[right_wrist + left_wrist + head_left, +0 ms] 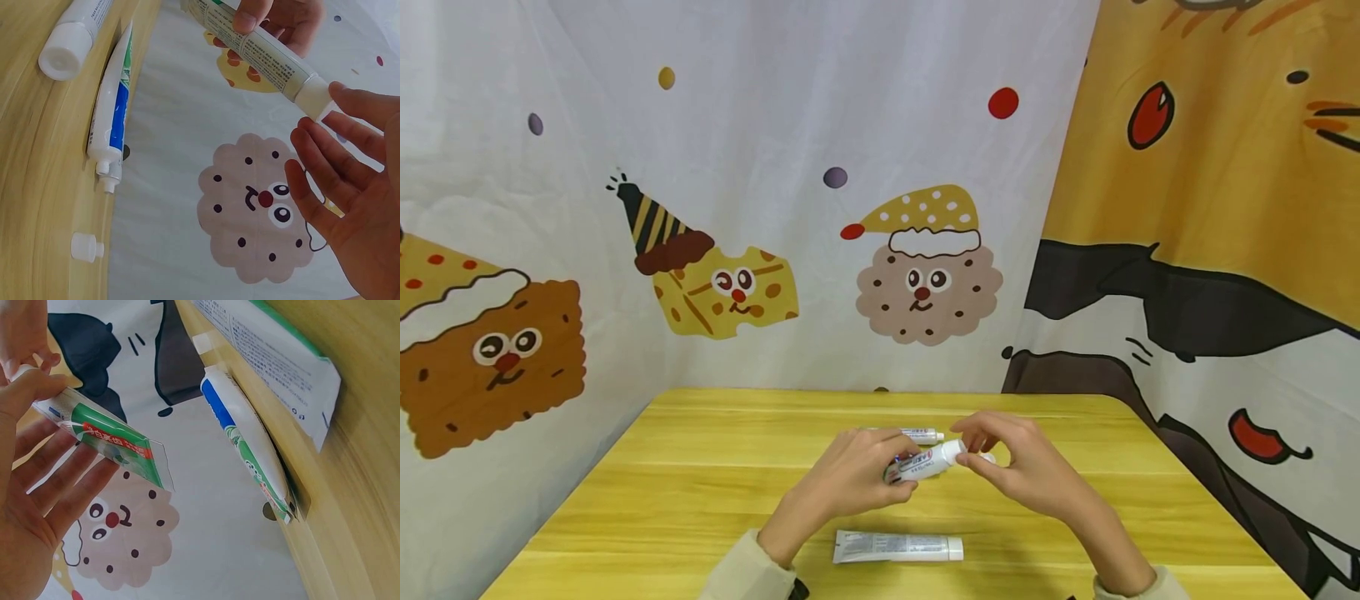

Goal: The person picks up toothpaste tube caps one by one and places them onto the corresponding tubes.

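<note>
My left hand [853, 471] grips a toothpaste tube [922, 463] above the table, its capped end toward the right. The tube is white with a green and red printed side, plain in the left wrist view. At that end my right hand [1026, 467] has thumb and fingers pinching the white cap [312, 100]. Nearer me a second toothpaste tube [895, 547] lies flat with its white cap on. Beyond the hands lie two uncapped tubes [109, 125] side by side, their bare nozzles showing in the right wrist view; my left hand partly hides them in the head view.
A loose white cap [84, 247] stands on the table near the two uncapped tubes. The yellow wood-grain table [700, 467] ends at a white curtain [760, 125] with cartoon prints, which hangs behind and along the sides.
</note>
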The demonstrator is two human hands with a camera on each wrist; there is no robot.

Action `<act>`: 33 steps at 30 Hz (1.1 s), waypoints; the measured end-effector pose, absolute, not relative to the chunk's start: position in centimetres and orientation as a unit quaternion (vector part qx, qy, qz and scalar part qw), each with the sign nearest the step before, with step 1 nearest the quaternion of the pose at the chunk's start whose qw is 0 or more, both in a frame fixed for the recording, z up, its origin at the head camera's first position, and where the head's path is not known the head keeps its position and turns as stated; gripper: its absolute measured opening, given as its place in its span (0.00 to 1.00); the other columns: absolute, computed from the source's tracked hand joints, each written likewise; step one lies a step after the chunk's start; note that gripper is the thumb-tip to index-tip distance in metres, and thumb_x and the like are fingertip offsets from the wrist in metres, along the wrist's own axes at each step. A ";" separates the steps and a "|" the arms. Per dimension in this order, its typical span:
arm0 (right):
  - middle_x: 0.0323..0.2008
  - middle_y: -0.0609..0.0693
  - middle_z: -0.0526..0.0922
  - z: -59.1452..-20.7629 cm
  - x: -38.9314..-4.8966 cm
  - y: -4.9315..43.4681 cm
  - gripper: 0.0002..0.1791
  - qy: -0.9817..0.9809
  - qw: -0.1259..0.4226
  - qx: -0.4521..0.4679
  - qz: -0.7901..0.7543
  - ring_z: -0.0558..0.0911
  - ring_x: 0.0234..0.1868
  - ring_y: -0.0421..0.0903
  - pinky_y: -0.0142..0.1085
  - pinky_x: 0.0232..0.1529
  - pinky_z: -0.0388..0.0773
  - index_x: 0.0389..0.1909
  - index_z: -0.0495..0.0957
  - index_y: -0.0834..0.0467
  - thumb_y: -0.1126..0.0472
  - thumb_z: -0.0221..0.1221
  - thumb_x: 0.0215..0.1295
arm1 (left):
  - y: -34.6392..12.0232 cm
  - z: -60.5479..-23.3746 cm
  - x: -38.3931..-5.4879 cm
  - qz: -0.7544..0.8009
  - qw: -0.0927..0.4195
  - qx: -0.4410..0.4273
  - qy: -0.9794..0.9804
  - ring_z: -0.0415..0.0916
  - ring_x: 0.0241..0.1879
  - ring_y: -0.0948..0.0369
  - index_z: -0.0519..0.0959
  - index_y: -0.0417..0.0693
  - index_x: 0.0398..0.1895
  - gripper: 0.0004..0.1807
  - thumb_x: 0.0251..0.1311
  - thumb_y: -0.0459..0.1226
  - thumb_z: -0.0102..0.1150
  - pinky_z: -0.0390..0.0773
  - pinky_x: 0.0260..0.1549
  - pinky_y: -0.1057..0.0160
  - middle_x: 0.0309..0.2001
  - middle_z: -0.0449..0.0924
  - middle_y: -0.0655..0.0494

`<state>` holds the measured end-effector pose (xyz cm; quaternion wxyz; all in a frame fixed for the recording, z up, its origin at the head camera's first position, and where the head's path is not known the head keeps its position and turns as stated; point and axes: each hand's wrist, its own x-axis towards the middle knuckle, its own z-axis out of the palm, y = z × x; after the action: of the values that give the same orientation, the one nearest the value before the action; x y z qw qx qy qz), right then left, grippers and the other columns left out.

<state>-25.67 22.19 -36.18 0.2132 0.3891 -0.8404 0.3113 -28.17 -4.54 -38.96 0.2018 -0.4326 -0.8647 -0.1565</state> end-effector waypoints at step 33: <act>0.35 0.34 0.85 -36.0 -25.5 22.1 0.12 -0.854 0.208 0.376 0.293 0.80 0.34 0.30 0.30 0.36 0.82 0.49 0.84 0.52 0.60 0.69 0.66 | -4.5 -39.2 -28.2 -0.152 0.213 -0.437 -0.860 0.68 0.25 0.76 0.85 0.58 0.48 0.15 0.59 0.48 0.71 0.64 0.22 0.80 0.42 0.87 0.65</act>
<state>-25.49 22.06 -36.05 0.2084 0.3760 -0.8540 0.2929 -28.15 -4.49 -39.17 0.2131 -0.4371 -0.8604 -0.1524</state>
